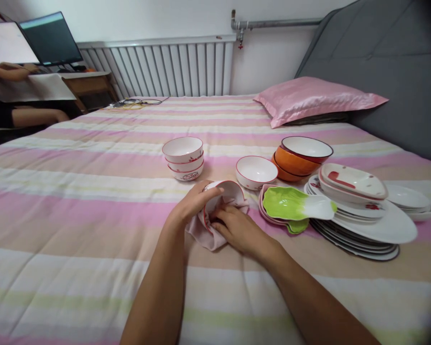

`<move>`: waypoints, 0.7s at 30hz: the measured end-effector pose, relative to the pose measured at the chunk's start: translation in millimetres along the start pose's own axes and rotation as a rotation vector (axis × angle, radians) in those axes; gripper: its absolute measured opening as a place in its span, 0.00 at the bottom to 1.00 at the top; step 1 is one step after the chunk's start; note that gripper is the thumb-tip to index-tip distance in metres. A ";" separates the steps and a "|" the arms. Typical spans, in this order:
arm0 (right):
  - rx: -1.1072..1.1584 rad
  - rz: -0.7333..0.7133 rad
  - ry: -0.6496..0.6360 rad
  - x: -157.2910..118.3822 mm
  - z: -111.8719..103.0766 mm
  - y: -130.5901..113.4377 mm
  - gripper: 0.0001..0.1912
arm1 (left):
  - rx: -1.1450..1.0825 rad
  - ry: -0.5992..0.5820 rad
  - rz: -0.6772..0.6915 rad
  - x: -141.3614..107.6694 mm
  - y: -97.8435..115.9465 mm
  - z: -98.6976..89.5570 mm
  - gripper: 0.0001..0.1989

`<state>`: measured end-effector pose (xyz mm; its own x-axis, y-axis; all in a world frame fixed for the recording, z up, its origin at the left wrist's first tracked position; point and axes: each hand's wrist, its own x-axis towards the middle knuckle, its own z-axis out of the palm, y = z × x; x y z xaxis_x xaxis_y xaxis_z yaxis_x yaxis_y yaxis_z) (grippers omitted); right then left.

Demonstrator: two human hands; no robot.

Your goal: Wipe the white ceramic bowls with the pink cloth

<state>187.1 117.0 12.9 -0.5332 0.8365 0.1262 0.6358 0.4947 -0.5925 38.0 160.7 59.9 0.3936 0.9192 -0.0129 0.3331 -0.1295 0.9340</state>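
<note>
My left hand (195, 203) grips the rim of a white bowl with a red edge (232, 190), which is tilted on its side. Inside the bowl, my right hand (237, 229) presses a pale pink cloth (210, 240) with its fingers bent; part of the cloth hangs out below the rim. Behind my left hand is a stack of three similar bowls (183, 151). A single white bowl (256, 171) sits just behind the held one.
At right are orange bowls (296, 160), a green leaf-shaped dish (285, 202) and stacked plates (395, 225). A pink pillow (316, 98) lies farther back on the striped bed (93, 215). A person (7, 74) sits by monitors (52, 38) at far left.
</note>
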 end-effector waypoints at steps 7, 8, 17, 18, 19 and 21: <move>-0.176 0.188 0.103 0.3 6.7 -10.3 0.16 | 0.001 -0.009 -0.011 0.1 2.4 1.1 0.18; -0.164 0.207 0.102 -0.1 7.5 -11.7 0.17 | -0.010 -0.010 -0.006 0.3 1.9 1.2 0.18; -0.014 0.223 0.069 -5.7 8.4 -22.5 0.27 | -0.047 0.070 -0.027 2.8 -7.6 1.9 0.18; 0.002 0.229 0.066 -5.5 8.8 -22.7 0.27 | -0.045 0.070 -0.028 3.1 -8.2 1.8 0.19; 0.018 0.236 0.061 -5.3 9.2 -22.7 0.27 | -0.045 0.065 -0.029 3.4 -8.5 1.8 0.19; 0.050 0.250 0.048 -4.7 9.7 -22.4 0.29 | -0.050 0.058 -0.036 3.7 -8.4 2.0 0.21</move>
<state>169.9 99.7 17.9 -0.3351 0.9421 0.0084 0.7152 0.2602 -0.6487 38.3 164.4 51.3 0.3311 0.9432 -0.0275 0.3021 -0.0784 0.9500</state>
